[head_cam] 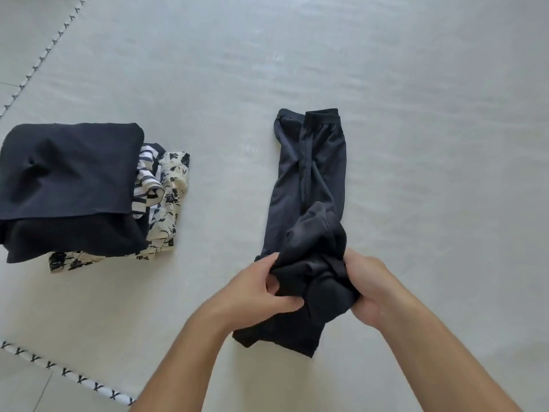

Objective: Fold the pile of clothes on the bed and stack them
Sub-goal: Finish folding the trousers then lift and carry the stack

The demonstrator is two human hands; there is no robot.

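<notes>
Garment: dark trousers (309,185) lie on the pale bed sheet (416,114), straight ahead of you, waistband at the far end.
Long axis: runs away from you, near to far, tilting slightly rightward toward the waistband.
Near end: bunched into a lump between your hands; the leg ends spill toward you below the lump.
Left hand (261,289): fingers curled into the left side of the bunch, thumb pressing across the cloth.
Right hand (367,288): fingers wrapped around the right side of the bunch, gripping it.
Nearer hand: neither; both sit level, flanking the axis.
Key relation: the flat remainder lies beyond your fingertips, so the likely fold carries the bunch forward along the axis.
Stack (77,188): folded clothes well apart to your left, dark piece on top, striped and floral pieces showing beneath.
Risk: the bunch may need flattening before the fold lies square.
</notes>
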